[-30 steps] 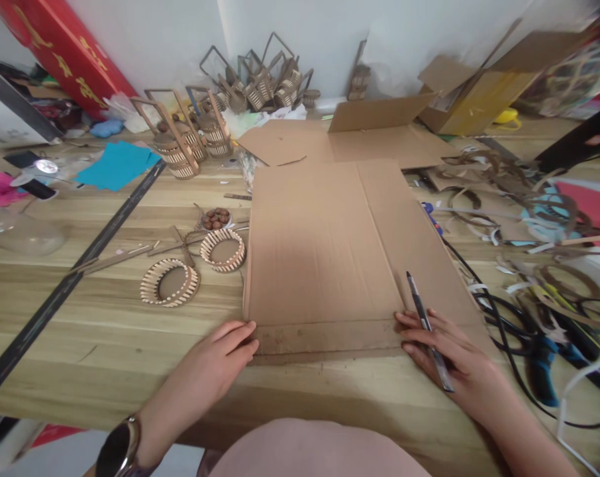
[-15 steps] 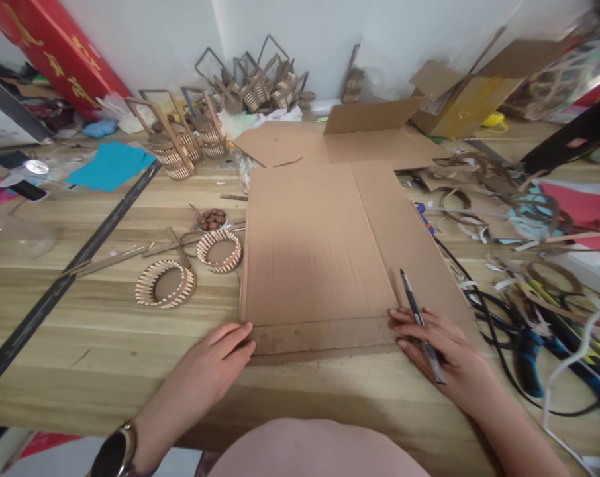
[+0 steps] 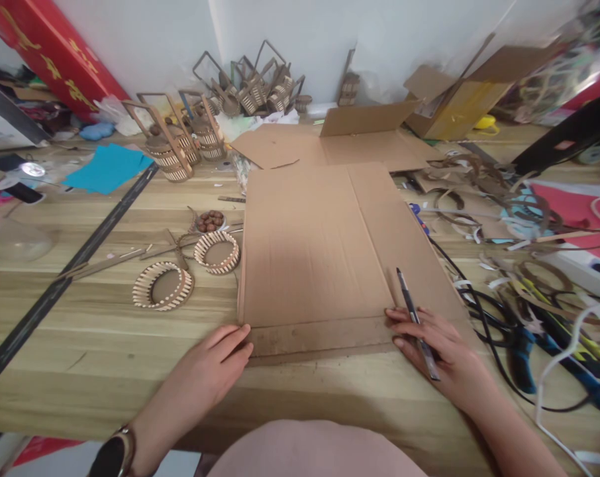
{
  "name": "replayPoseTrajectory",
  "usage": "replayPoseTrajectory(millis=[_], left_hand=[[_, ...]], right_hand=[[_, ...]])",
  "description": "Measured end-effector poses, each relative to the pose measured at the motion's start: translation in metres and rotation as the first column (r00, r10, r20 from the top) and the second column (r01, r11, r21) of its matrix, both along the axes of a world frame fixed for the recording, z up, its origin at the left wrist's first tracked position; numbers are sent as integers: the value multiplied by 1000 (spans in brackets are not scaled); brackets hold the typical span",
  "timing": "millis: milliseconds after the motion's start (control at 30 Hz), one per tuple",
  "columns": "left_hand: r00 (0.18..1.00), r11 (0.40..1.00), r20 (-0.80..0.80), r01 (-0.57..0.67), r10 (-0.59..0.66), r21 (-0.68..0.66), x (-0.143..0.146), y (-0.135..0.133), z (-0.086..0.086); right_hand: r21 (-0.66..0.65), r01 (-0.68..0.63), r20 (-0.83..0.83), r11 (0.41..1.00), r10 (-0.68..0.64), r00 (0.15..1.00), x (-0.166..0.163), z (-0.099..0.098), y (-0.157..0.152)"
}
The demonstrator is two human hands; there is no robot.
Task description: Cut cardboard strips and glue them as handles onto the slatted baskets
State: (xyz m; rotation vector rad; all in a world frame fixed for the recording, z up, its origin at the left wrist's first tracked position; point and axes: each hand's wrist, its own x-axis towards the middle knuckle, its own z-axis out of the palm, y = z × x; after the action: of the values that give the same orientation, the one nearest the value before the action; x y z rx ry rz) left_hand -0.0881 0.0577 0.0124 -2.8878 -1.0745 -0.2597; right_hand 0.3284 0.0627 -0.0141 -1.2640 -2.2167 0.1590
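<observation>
A sheet of brown cardboard (image 3: pixel 304 245) lies flat in front of me. Along its near edge runs a narrow, darker cardboard strip (image 3: pixel 320 336). The strip's left end is held between the thumb and fingers of my left hand (image 3: pixel 218 364), which are closed on it. My right hand (image 3: pixel 442 348) presses its fingertips at the strip's right end. A black pen (image 3: pixel 408 298) is tucked between that hand's fingers, its tip pointing away from me over the sheet.
Left of the sheet are two round slatted rings (image 3: pixel 163 286) and a bowl of brown beads (image 3: pixel 211 221). Small lidded baskets (image 3: pixel 171 156) stand behind. Pliers (image 3: pixel 521 358), cables and curled strips (image 3: pixel 459 199) crowd the right. An opened carton (image 3: pixel 369 149) lies at the back.
The view has shifted slightly. Both hands keep their places at the strip's ends, and the pen stays in my right hand.
</observation>
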Motion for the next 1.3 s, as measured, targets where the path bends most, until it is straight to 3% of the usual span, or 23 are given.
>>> replayPoseTrajectory(millis=[333,767,1300], left_hand=[[999,1000,43,17,-17,11,-2,0,-5],[998,999,48,33,-35,32,4,6,5],[997,1000,79,-1,3,-31,4,6,6]], right_hand=[[10,-6,-29,1000,6,1000,1,-4,1],[-5,-8,-39,1000,7,999,6,-13,2],[-3,-8,-34,1000,8,999,4,-9,1]])
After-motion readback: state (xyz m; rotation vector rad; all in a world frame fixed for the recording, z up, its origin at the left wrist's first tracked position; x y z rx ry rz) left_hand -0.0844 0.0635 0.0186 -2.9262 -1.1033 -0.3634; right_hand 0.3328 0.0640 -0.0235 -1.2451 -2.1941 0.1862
